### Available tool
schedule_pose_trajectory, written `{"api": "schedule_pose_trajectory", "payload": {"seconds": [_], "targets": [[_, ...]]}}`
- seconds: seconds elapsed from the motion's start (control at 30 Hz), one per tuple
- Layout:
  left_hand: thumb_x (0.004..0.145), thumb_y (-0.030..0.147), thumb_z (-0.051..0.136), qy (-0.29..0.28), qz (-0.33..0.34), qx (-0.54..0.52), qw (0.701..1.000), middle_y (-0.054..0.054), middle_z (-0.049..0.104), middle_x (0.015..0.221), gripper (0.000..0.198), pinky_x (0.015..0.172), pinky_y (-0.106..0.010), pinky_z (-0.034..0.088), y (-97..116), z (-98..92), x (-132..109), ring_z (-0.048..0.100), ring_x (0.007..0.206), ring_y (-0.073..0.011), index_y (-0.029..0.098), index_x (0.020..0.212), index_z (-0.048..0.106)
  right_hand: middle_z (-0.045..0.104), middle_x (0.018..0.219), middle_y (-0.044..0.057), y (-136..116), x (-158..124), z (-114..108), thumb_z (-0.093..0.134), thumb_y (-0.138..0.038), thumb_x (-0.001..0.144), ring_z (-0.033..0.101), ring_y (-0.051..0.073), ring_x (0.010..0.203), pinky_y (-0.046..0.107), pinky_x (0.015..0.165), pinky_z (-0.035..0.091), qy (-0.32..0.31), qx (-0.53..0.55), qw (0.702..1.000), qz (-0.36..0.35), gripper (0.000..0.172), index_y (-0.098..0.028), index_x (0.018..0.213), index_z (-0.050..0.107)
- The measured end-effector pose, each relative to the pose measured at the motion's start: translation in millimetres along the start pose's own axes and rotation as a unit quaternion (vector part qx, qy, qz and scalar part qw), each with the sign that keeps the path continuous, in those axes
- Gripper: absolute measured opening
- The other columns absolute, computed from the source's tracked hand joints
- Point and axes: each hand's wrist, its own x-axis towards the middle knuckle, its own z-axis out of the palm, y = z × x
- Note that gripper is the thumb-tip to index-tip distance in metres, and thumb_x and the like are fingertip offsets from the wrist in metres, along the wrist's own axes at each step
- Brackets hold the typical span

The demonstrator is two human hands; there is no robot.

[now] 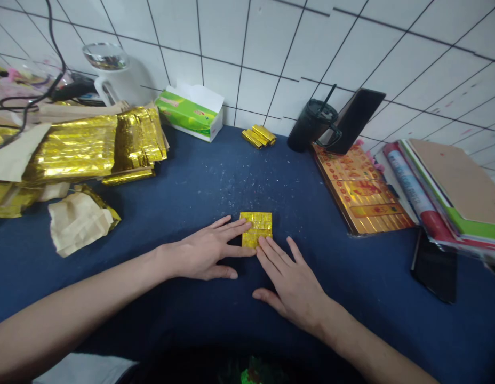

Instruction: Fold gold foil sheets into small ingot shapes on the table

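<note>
A small square of folded gold foil paper (257, 222) lies flat on the dark blue tabletop (199, 186). My left hand (209, 248) reaches it from the left, with spread fingers and two fingertips resting on its left and lower edges. From the lower right, the fingertips of my right hand (289, 277) touch the square's bottom edge, its thumb held apart. Both hands are flat and grip nothing. Further back, near the wall, several narrow folded gold strips (258, 137) lie in a small pile.
At left are stacked gold foil sheets (75, 144), a crumpled paper piece (79, 221), a white mug (117, 80) and a green tissue box (189, 114). At right stand a black cup (311, 125), a propped tablet (357, 120), a gold-red pack (363, 192), folders (463, 181) and a phone (433, 269).
</note>
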Motion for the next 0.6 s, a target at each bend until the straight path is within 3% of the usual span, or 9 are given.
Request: {"api": "schedule_pose_trajectory", "payload": {"seconds": [0.37,0.6], "targets": [[0.085,0.034,0.050,0.017,-0.009,-0.041,0.999,-0.008,0.015,0.146,0.039,0.106,-0.049,0.017,-3.4,0.1,-4.0,0.014,0.133,-0.0249,0.027,0.123,0.048,0.038,0.136,0.017,0.6,0.0,0.3,0.039,-0.046,0.086,0.028,0.028,0.128,0.056,0.102,0.023,0.018,0.005,1.000,0.003,0.059,-0.008,0.130,0.037],[0.087,0.031,0.047,0.010,-0.015,-0.022,1.000,-0.007,0.020,0.145,0.038,0.106,-0.047,0.018,-3.5,-0.1,-4.2,0.016,0.133,-0.0219,0.029,0.124,0.046,0.037,0.137,0.017,0.1,-0.2,0.8,0.040,-0.046,0.086,0.027,0.028,0.129,0.057,0.101,0.024,0.008,0.001,1.000,0.004,0.057,-0.007,0.129,0.038]]}}
